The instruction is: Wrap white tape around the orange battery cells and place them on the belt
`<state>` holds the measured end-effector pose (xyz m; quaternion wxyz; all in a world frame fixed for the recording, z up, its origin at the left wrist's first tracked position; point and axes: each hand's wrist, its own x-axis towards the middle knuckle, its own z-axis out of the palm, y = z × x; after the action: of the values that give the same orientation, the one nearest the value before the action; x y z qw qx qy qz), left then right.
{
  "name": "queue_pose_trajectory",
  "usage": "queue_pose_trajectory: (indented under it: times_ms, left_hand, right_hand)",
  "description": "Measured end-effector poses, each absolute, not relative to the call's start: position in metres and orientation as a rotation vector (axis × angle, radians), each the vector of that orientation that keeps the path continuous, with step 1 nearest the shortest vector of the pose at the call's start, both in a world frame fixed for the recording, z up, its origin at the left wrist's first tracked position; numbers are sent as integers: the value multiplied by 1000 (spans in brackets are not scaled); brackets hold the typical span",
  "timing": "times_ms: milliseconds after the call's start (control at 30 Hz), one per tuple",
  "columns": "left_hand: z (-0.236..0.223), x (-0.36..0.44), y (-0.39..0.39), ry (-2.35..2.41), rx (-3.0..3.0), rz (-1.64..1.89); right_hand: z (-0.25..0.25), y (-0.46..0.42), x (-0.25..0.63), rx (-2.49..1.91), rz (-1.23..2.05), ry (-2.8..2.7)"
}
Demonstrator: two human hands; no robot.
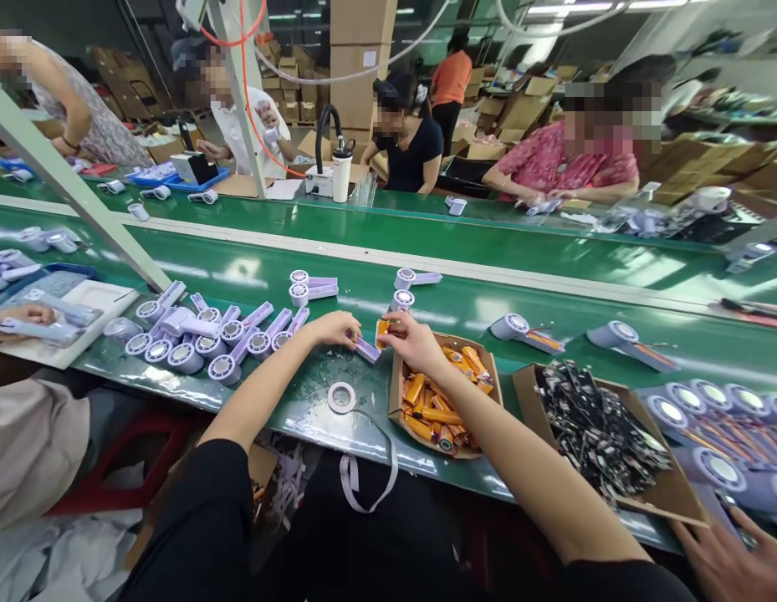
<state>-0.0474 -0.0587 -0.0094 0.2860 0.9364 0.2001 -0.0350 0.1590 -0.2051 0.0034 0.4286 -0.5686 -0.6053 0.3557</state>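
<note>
My left hand [336, 329] is closed on a lavender plastic fan handle [368, 349], held low over the green bench. Just to its right, my right hand [416, 343] pinches an orange battery [381, 334] between thumb and fingers. Beyond my right hand a lavender handheld fan body [402, 300] shows its round head, the rest partly hidden by the hand. Under my right forearm stands a cardboard box [396, 401] of orange batteries. A roll of white tape [341, 398] lies in front of my hands, its loose strip hanging over the bench edge.
Several lavender fan bodies [222, 368] are heaped at left. At right are a box of black circuit boards [598, 431] and rows of fans with wires [718, 468]. A co-worker's hand [739, 552] is at lower right, another [33, 314] at left. More people sit across the green conveyor [350, 226].
</note>
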Motion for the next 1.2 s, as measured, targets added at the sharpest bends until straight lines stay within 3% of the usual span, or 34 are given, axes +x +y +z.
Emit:
queue_pose_trajectory:
  times_ms: [600,800,967,1067,1200]
  left_hand:
    - [-8,-41,-92,1039,2415,89]
    - [-7,-27,-88,1151,2387,131]
    - [-9,-53,-130,1250,2428,376]
    - [-24,-102,-184,975,2646,598]
    - [-34,-156,-228,535,2990,461]
  right_hand:
    - [7,-183,147,-1962,512,-2338]
    - [8,-175,131,-1961,498,-2619]
    - [18,-152,136,-2005,489,-2589]
    - [30,-130,154,-2168,390,-2390]
    - [52,-122,169,-2319,322,-2161]
